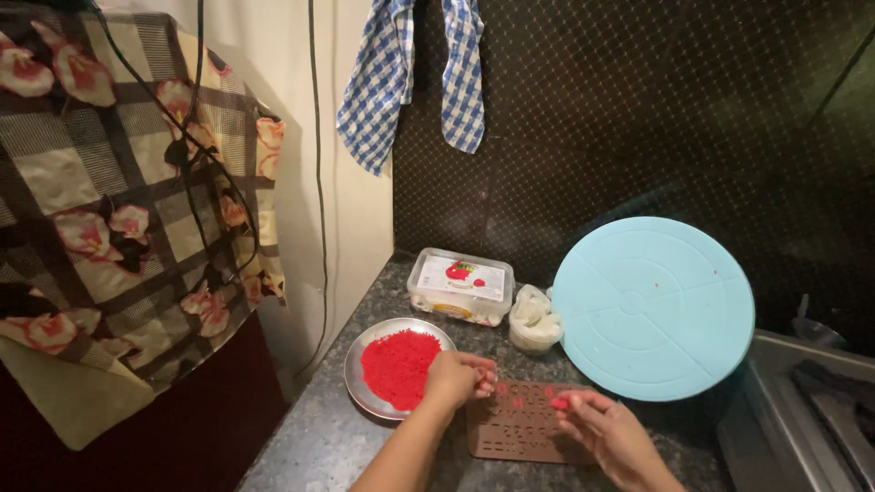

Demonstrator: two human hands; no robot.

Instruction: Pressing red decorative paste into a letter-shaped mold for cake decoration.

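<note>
A brown letter mould (517,426) lies flat on the dark speckled counter (310,446). Some of its top cavities look filled with red paste. My left hand (458,377) hovers at the mould's upper left corner, fingers curled on a bit of red paste, right beside a steel plate (358,387) heaped with red paste (398,367). My right hand (609,432) rests at the mould's right edge, with a small red lump pinched at its fingertips.
A pale blue round turntable (653,306) leans at the back right. A clear lidded plastic box (460,286) and a small tub with white wrapping (533,321) stand behind the mould. A checked cloth (412,73) hangs on the wall. A steel sink (802,410) lies at the right.
</note>
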